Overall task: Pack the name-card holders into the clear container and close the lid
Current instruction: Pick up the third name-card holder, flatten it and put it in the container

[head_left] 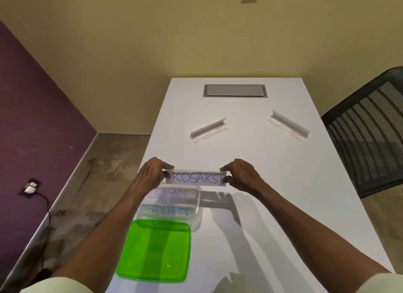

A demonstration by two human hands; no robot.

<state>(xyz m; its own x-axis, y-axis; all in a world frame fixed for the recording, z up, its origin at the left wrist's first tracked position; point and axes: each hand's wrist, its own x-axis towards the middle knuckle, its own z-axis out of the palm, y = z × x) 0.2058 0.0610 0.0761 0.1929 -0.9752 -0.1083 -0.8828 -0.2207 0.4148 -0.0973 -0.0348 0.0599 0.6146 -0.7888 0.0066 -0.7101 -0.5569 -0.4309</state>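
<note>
My left hand (150, 175) and right hand (242, 176) pinch the ends of one holder (197, 178) between thumb and fingers, level over the far rim of the container (197, 207), so it can go down flat. The holder is a long clear strip with a white card lettered KOSAKSI in blue. Two lettered holders already lie inside the container. The green lid (156, 250) rests on the tabletop (272, 205) at the container's near side, leaving its mouth free. Two holders (209, 130) (287, 125) wait farther off.
</note>
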